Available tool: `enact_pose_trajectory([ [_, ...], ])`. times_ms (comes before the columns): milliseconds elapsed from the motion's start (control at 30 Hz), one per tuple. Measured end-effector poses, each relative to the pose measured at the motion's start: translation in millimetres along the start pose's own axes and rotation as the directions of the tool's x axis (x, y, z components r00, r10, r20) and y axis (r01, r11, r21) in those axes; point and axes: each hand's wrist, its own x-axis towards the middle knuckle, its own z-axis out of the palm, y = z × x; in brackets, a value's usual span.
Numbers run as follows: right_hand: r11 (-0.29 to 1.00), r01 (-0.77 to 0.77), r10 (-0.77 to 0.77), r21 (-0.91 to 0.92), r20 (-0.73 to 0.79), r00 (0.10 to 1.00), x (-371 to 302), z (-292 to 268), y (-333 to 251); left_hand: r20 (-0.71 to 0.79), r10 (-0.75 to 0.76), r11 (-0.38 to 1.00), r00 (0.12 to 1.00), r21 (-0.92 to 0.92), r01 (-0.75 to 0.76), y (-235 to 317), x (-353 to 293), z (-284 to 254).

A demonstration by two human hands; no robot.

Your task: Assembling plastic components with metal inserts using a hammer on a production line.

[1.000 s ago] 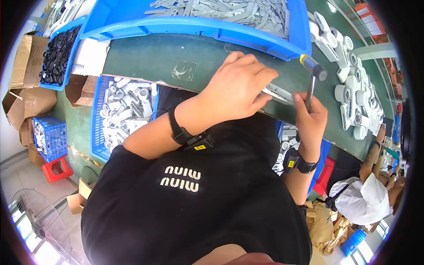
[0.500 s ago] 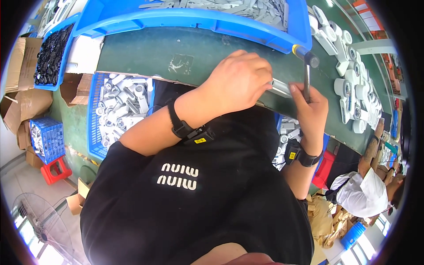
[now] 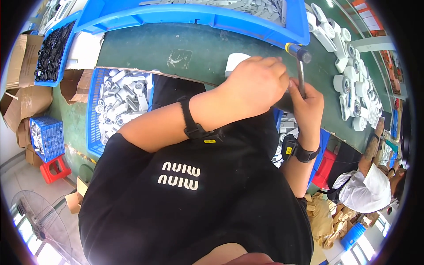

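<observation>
My left hand (image 3: 263,84) is closed near the bench's front edge, its back turned up and its fingertips hidden. A white plastic part (image 3: 236,63) with a rounded end sticks out beyond its knuckles; the rest is covered by the hand. Close beside it, my right hand (image 3: 308,104) grips a hammer (image 3: 301,73) by its metal handle. The hammer stands upright, its blue, yellow and dark head (image 3: 298,52) above the fist. The two hands almost meet at the fingertips, and what lies between them cannot be made out.
A large blue bin (image 3: 194,17) of flat grey pieces stands at the bench's back. White wheeled parts (image 3: 353,84) are heaped on the right. A blue basket (image 3: 93,119) of white parts is at left, beyond it a tray (image 3: 55,55) of black pieces. A co-worker (image 3: 364,190) is at far right.
My left hand has moved right and turned; the white part's rounded end now shows left of it, where before a pale bar showed between the hands. The hammer has shifted slightly left.
</observation>
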Motion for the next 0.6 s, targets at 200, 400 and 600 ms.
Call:
enact_pose_trajectory([
  [200,0.999,0.028,-0.028,-0.021,-0.008,1.0,0.6,1.0,2.7,0.138,-0.019,0.999,0.99,0.051,0.012,1.8,-5.2,7.1],
  [400,0.995,-0.073,0.072,0.066,0.014,0.997,-2.7,-3.2,12.1,0.092,-0.045,0.994,0.995,0.099,0.036,6.2,-3.0,9.5],
  [600,0.868,0.018,0.016,0.496,-0.063,0.998,-39.5,-19.7,34.0,0.078,-0.046,0.999,0.996,0.028,0.044,4.8,-5.6,14.3],
])
